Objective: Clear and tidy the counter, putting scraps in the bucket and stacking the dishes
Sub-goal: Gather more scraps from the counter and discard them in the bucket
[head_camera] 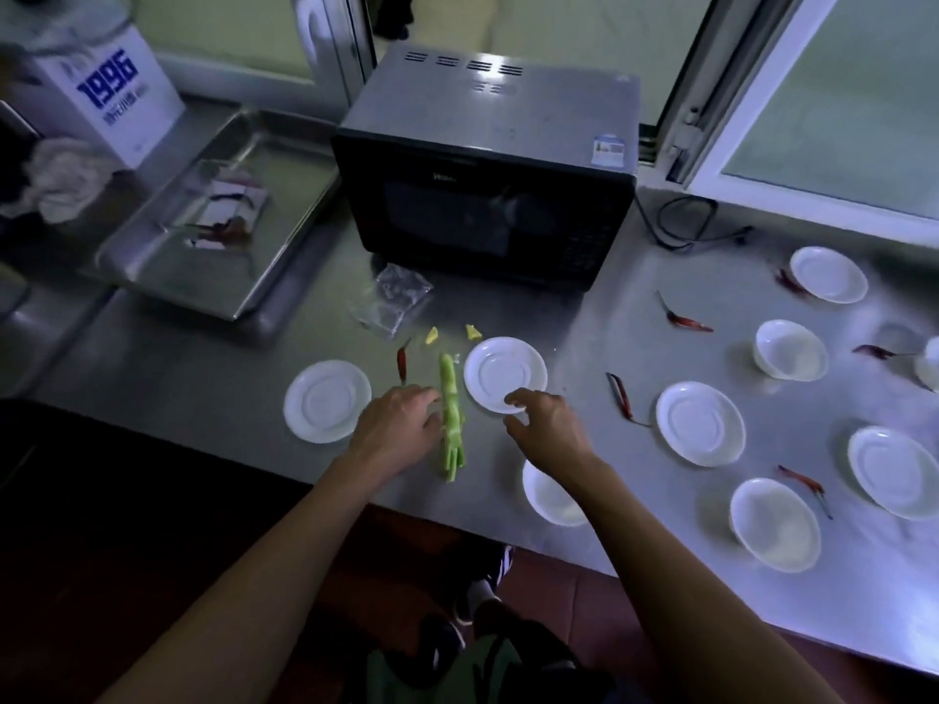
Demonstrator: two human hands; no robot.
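A long green vegetable strip lies on the steel counter between my hands. My left hand touches its left side with the fingers loosely bent. My right hand hovers at the near rim of a white saucer, fingers spread and holding nothing. Another saucer sits to the left. Several white saucers and bowls, such as a saucer and a bowl, are spread over the right side. Red chillies and yellow scraps lie among them. No bucket is in view.
A black microwave stands at the back centre with a clear plastic wrapper before it. A steel tray with scraps sits back left, beside a white box and a cloth. A window frame is at the right.
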